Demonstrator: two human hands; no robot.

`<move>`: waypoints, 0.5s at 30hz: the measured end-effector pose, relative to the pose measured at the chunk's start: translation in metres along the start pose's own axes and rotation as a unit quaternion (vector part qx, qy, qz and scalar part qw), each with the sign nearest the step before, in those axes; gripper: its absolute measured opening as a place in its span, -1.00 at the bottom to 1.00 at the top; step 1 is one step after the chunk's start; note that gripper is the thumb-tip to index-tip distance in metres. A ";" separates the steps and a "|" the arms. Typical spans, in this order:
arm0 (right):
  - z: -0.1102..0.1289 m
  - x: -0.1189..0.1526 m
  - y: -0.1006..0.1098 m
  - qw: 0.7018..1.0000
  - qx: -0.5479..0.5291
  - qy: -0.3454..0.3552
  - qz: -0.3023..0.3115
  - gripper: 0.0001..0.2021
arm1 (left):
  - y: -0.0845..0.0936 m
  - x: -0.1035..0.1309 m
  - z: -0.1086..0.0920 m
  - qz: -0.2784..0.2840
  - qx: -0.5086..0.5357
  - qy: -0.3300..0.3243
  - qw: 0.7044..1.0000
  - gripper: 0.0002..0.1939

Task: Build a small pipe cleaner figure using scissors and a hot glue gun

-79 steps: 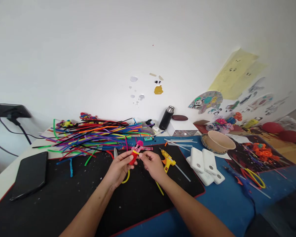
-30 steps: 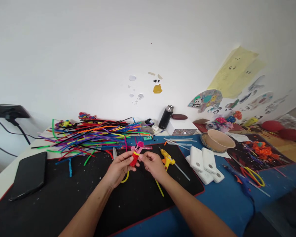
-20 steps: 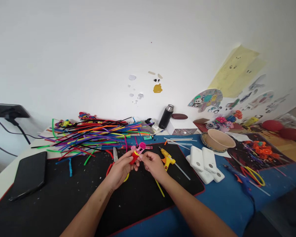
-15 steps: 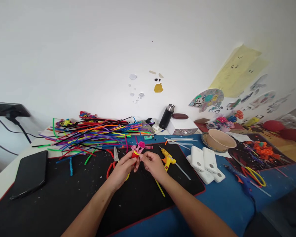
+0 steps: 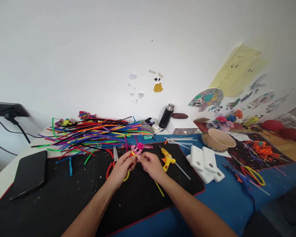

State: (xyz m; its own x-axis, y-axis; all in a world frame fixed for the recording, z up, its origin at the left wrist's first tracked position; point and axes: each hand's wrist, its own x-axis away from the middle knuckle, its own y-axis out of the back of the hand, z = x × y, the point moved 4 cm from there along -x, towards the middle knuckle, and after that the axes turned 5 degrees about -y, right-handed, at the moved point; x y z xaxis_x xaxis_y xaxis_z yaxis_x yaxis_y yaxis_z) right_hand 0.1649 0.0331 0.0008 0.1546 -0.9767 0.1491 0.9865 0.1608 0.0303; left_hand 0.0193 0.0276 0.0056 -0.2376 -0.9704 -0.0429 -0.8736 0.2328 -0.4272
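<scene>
Pink figure (image 5: 136,150): was pinched by left hand (image 5: 122,167) at seven o'clock and right hand (image 5: 151,165) at five, above black mat (image 5: 64,197) (glue gun (image 5: 168,158) near three). Seemed mid-shaping; probably called next for steady pinching.

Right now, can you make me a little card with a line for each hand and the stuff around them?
Left hand: holds a small pink-and-red figure
Right hand: at the figure; what it pinches is too small to tell
Beside the left wrist: scissors, partly hidden
Beyond the right wrist: yellow hot glue gun
Back left: heaped pipe cleaners
Underneath: black mat
</scene>
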 end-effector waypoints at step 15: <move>-0.002 -0.001 -0.001 1.000 -0.011 -0.004 0.005 -0.46 | -0.002 0.001 -0.004 0.000 -0.022 -0.002 1.000 -0.68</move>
State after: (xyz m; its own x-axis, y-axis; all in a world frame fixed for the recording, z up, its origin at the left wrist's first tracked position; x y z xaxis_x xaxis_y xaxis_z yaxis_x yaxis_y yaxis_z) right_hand 0.1641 0.0331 -0.0016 0.1648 -0.9737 0.1571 0.9858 0.1680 0.0071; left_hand 0.0197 0.0266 0.0099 -0.2367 -0.9705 -0.0462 -0.8917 0.2359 -0.3862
